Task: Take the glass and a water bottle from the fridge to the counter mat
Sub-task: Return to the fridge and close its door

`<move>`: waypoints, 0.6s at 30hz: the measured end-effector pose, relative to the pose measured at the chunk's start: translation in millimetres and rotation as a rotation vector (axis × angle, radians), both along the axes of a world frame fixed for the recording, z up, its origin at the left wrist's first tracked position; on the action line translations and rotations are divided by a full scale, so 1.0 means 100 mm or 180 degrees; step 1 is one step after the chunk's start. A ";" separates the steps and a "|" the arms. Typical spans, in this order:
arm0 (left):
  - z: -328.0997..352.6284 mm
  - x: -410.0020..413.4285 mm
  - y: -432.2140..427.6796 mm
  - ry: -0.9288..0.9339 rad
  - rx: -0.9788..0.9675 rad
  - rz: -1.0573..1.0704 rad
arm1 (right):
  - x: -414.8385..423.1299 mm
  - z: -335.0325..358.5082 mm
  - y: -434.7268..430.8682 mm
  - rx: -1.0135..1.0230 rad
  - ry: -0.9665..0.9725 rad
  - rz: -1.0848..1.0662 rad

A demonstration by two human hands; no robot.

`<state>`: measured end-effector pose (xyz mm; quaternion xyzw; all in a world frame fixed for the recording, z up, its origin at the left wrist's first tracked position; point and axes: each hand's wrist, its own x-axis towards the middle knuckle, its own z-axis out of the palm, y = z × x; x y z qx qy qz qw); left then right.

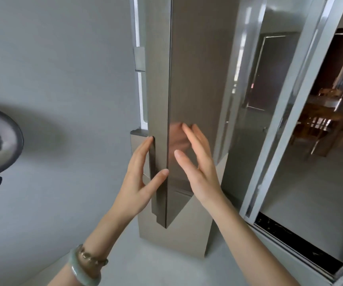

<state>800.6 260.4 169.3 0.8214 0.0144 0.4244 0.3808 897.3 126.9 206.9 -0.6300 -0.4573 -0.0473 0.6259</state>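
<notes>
- Jade bangle [79, 269] and chain bracelet [91, 257] on the near left wrist.
- Left hand [140, 178]: fingers hooked behind the vertical edge of the fridge door [195, 79], thumb in front; loosely curled on the edge, nothing else held.
- Right hand [199, 168]: spread open and empty, just beside the door face.
- Door edge runs vertically; left hand is nearer it, so it likely makes the pull.
- Glass and water bottle: not visible, presumably inside the fridge.
</notes>
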 end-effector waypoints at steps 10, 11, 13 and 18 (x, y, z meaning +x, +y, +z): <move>-0.01 0.24 1.16 -0.0043 -0.0046 0.0167 | 0.48 0.03 0.97 -0.0438 -0.0837 -0.0774; 0.00 0.29 1.27 -0.0058 -0.0065 0.0213 | 0.55 0.07 1.06 -0.0563 -0.1097 -0.0922; 0.00 0.40 1.45 -0.0121 -0.0116 0.0251 | 0.69 0.12 1.25 -0.0814 -0.1520 -0.1155; -0.02 0.74 1.91 -0.0314 -0.0367 0.0317 | 1.03 0.08 1.74 -0.1149 -0.2112 -0.1407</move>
